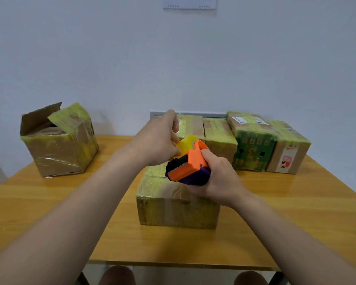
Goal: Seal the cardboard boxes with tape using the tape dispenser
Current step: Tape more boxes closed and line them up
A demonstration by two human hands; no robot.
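At the centre of the frame the right hand [216,177] is wrapped around the dispenser [188,168], an orange and purple tool with a yellow tape roll [186,146] set in its upper end. Its fingers are clenched on the purple body, thumb along the orange side, with the toothed edge turned toward the lower left. The left hand [158,138] sits just above and left of the roll, thumb and forefinger pinched on a strip of clear tape [176,125] that runs up from the roll.

Both hands hover over the near box [173,200], which stands closed on the table [49,212] at the frame's middle, wrapped in yellowish tape. The dispenser hangs just above its top right part; whether it touches the box cannot be told.

Bare wood lies open to the left, right and front of this box, up to the near table edge at the bottom of the frame. Behind the hands, close to the wall [173,58], a row of four taped boxes [253,145] stands side by side, the third printed green. At the left of the frame an open box [58,140] stands well apart, its flaps raised. Two knees [117,275] show below the table edge.
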